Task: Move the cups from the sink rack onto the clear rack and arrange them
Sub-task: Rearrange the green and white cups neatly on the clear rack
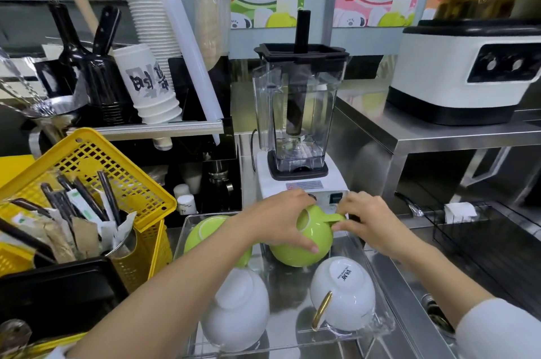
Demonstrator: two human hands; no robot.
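A clear rack (pixel 377 325) lies on the steel counter below me. A green cup (pixel 307 244) sits upside down at its far middle. My left hand (pixel 278 218) grips its body from above. My right hand (pixel 366 221) pinches its green handle. A second green cup (pixel 205 231) rests inverted at the far left, partly hidden by my left forearm. Two white cups stand upside down nearer me: one (pixel 237 309) on the left, one with a gold handle (pixel 344 297) on the right. The dark sink rack (pixel 468 230) on the right holds no cup that I can see.
A blender (pixel 298 113) stands right behind the clear rack. A yellow basket (pixel 96 180) with cutlery and straws sits at the left, above a black tray (pixel 58 294). A steel shelf with a white machine (pixel 462 72) rises at the right. The sink drain (pixel 436 314) lies at lower right.
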